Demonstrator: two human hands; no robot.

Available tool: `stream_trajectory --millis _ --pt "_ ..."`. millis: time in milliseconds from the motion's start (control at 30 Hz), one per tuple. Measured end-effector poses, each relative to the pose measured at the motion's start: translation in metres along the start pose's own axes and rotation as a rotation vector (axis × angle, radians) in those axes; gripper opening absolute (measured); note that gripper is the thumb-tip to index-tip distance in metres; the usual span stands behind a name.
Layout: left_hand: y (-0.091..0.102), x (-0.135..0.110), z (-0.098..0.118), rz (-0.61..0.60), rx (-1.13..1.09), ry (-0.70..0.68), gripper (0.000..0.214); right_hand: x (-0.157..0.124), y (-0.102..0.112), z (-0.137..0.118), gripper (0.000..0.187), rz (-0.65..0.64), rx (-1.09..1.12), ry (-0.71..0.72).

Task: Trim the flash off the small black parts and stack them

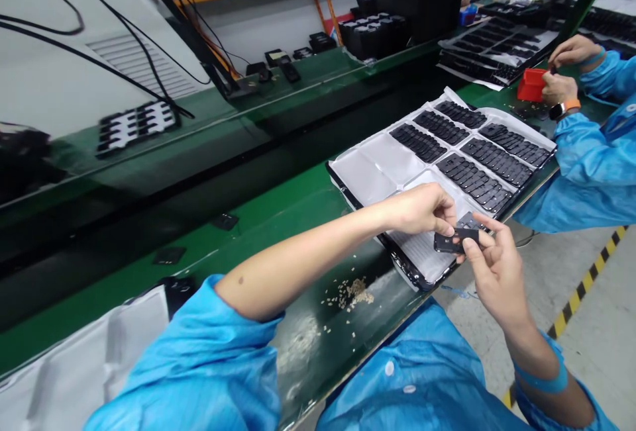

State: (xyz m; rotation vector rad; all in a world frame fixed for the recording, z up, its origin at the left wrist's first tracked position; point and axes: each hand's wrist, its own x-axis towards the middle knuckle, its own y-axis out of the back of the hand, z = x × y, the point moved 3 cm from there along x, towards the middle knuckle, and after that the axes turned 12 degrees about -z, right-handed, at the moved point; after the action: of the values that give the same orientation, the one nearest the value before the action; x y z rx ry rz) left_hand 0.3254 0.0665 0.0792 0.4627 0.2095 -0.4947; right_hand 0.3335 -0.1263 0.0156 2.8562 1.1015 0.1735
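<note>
Reaching out of blue sleeves [199, 365], pinching small black part [454, 240] with left hand [422, 209] and right hand [497, 272] together over near tray [368, 179] edge on desk [278, 219]; seeming midway: far pockets [497, 163] loaded, near ones bare.

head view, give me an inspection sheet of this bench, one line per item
surface: green bench, glossy, scuffed near the front edge.
job's things: small black part held over the white tray; rows of black parts fill the tray's right compartments.
clutter: pale crumbs beside the tray; loose black pieces on the bench.
hands: left hand and right hand both pinch the small black part.
cables: black cables run along the back wall.
surroundings: co-worker's hands at a red box; more trays behind; striped floor tape.
</note>
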Motion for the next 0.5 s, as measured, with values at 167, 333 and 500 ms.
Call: stream_trajectory --millis 167,333,500 --pt "0.001 0.008 -0.005 0.008 -0.025 0.040 0.008 -0.004 0.018 0.005 0.044 0.050 -0.053 -0.002" --pt "-0.001 0.011 -0.010 0.017 -0.113 0.066 0.007 -0.008 0.025 0.012 0.040 0.030 0.076 0.000" --pt "0.006 0.017 -0.010 0.103 -0.109 0.097 0.013 -0.006 0.025 0.014 0.037 0.045 0.101 0.022"
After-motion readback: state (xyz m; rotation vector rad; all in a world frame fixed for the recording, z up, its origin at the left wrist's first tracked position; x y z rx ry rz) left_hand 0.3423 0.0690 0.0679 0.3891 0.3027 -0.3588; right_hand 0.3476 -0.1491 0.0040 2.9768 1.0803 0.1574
